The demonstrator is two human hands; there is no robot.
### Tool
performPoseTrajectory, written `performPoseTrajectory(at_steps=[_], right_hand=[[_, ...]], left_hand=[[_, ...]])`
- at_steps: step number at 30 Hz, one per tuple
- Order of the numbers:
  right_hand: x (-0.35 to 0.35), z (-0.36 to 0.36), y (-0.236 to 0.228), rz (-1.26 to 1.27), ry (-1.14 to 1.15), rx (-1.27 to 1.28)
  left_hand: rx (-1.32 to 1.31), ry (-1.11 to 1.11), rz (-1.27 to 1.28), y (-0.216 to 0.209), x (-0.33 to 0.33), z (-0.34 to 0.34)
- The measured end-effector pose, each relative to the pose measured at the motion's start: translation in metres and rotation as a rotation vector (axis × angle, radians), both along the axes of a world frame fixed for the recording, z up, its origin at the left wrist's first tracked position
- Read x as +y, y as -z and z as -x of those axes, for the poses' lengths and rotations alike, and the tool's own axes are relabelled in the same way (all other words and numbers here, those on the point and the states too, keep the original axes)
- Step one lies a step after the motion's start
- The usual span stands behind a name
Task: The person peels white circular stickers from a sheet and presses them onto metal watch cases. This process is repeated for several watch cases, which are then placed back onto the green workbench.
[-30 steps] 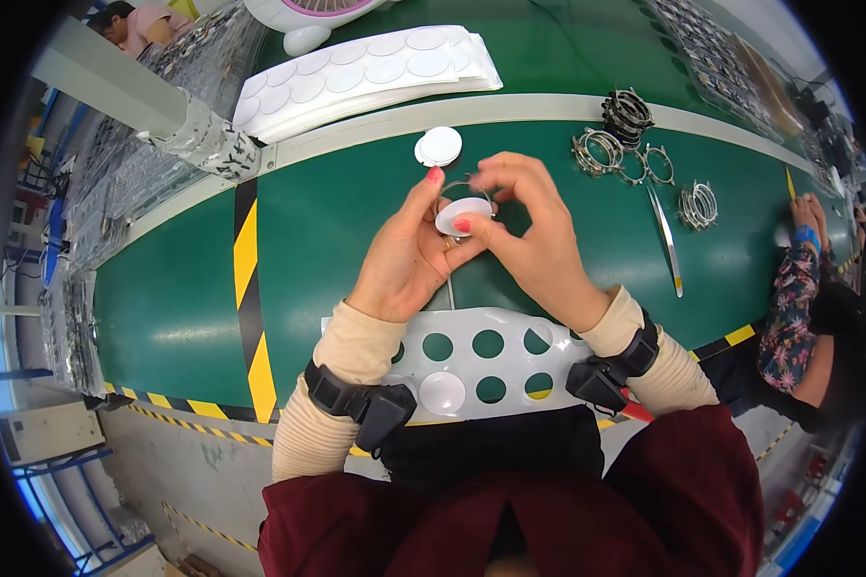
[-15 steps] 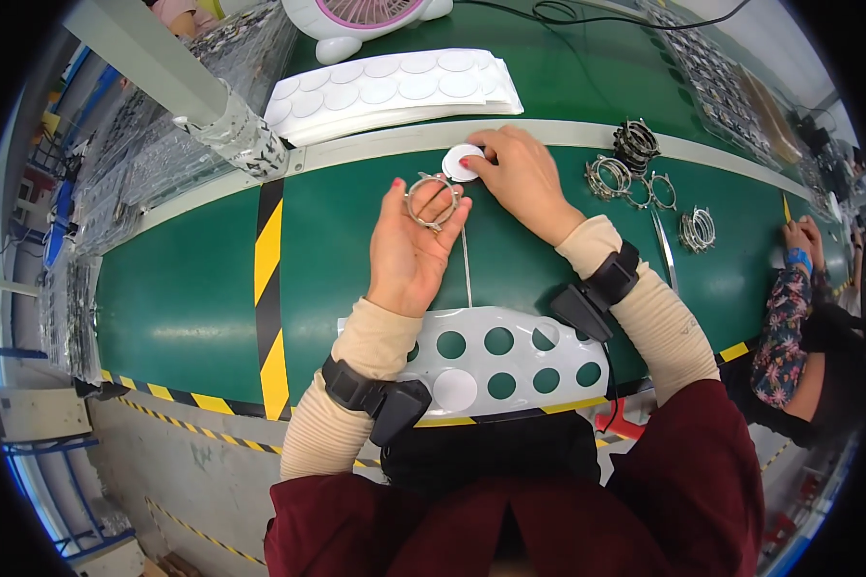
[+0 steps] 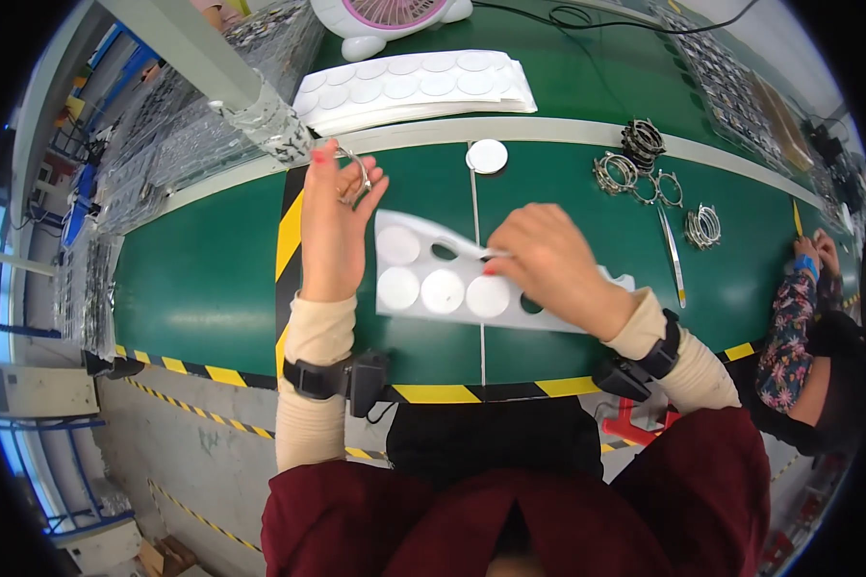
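My left hand (image 3: 333, 226) is raised at the left, its thumb and fingers curled around a thin metal ring (image 3: 367, 181). With a pinch, my right hand (image 3: 560, 262) grips the upper edge of a white sticker sheet (image 3: 387, 301). The sheet has round cut-outs, some empty and some still filled with white circles. It bends upward where I pinch it, and its right part is hidden behind my right hand. Beyond it, a round white disc (image 3: 487, 156) lies on the green bench (image 3: 202, 279), apart from both hands.
Several metal rings (image 3: 616, 173) lie in loose stacks at the right, near tweezers (image 3: 673, 258). A stack of white circle sheets (image 3: 409, 87) lies behind the rail, by a white and pink fan (image 3: 390, 14). A post (image 3: 197, 58) rises at left. Another person's hands (image 3: 818, 252) are far right.
My right hand has let go of the white disc and come nearer to grip the sticker sheet, which has shifted away from the front edge. My left hand has moved left with the ring.
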State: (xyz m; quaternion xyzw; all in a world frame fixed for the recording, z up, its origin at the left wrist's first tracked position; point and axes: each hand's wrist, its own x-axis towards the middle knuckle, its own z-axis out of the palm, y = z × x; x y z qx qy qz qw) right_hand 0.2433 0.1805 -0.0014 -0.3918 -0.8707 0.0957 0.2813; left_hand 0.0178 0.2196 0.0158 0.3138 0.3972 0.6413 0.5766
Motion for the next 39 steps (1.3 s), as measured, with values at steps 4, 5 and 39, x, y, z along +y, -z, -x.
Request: performPoseTrajectory(at_steps=[4,5,39], right_hand=[[-0.003,-0.013,-0.006,0.047,0.015,-0.021],[-0.004,-0.010,-0.009,0.047,0.010,-0.017],[0.008,0.012,0.002,0.818,0.045,1.288]], left_hand=[[0.495,0.216,0.094,0.009,-0.028,0.009],[0.642,0.348,0.142,0.013,-0.033,0.008],[-0.060,0.692,0.104,-0.028,-0.007,-0.011]])
